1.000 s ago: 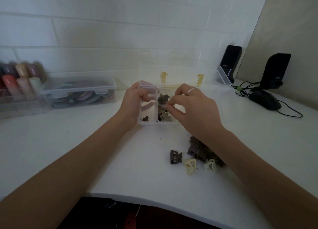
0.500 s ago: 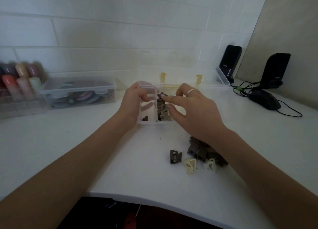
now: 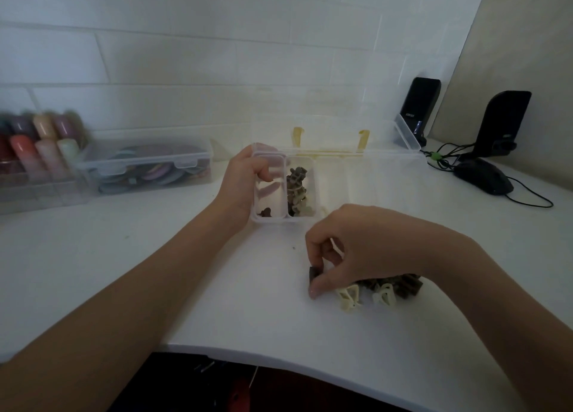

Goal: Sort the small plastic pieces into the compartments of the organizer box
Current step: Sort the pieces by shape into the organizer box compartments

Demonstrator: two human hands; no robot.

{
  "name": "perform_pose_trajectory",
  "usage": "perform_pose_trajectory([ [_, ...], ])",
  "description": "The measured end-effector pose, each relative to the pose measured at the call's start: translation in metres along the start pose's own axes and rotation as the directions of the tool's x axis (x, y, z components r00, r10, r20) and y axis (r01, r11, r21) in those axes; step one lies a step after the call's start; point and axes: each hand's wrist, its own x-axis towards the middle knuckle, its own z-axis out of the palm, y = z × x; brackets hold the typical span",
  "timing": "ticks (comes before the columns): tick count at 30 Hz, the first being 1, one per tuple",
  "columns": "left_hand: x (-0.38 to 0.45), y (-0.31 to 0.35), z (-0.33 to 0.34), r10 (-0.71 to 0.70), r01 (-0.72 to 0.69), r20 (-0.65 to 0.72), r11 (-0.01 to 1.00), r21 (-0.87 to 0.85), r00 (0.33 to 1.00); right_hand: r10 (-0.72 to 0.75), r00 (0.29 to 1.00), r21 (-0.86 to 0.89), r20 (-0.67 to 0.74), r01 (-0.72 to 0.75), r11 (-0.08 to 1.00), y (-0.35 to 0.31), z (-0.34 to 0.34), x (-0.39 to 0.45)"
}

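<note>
A clear organizer box (image 3: 372,176) lies on the white table with its lid open against the wall. My left hand (image 3: 245,179) grips its left end, fingers curled over the wall of the leftmost compartment, which holds a dark piece (image 3: 265,212). The compartment beside it holds a heap of brown and cream pieces (image 3: 297,191). My right hand (image 3: 366,247) is down at a small pile of pieces (image 3: 390,287) near the table's front, pinching a dark brown piece (image 3: 312,276) between thumb and forefinger. Two cream pieces (image 3: 348,297) lie beside it.
A shut clear case (image 3: 145,166) with coloured items and a rack of coloured bottles (image 3: 34,145) stand at the left. Two black speakers (image 3: 499,123) and a black mouse (image 3: 483,180) with cables sit at the right. The table's front edge (image 3: 279,362) curves close to me.
My right hand has left the organizer's second compartment and come down to the pile, where it now pinches the lone dark brown piece. My left hand still grips the box.
</note>
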Motion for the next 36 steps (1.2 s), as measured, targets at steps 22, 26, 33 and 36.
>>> perform_pose_trajectory([
  [22, 0.003, 0.007, -0.014, 0.022, -0.022, 0.068, 1.0, 0.003, 0.997, 0.144, 0.68, 0.248, -0.719, 0.057, 0.967, 0.047, -0.001, 0.009],
  [26, 0.003, 0.01, -0.015, -0.001, 0.002, 0.076, 1.0, -0.015, 0.997, 0.173, 0.637, 0.261, -0.751, 0.046, 0.964, 0.05, -0.002, 0.008],
  [33, 0.001, 0.013, -0.017, -0.013, 0.015, 0.071, 1.0, -0.025, 0.997, 0.135, 0.625, 0.15, -0.769, -0.029, 0.988, 0.046, 0.003, 0.006],
  [36, 0.0, 0.013, -0.018, -0.014, 0.016, 0.071, 1.0, -0.026, 0.997, 0.052, 0.611, 0.027, -0.79, -0.049, 0.998, 0.043, 0.002, 0.004],
])
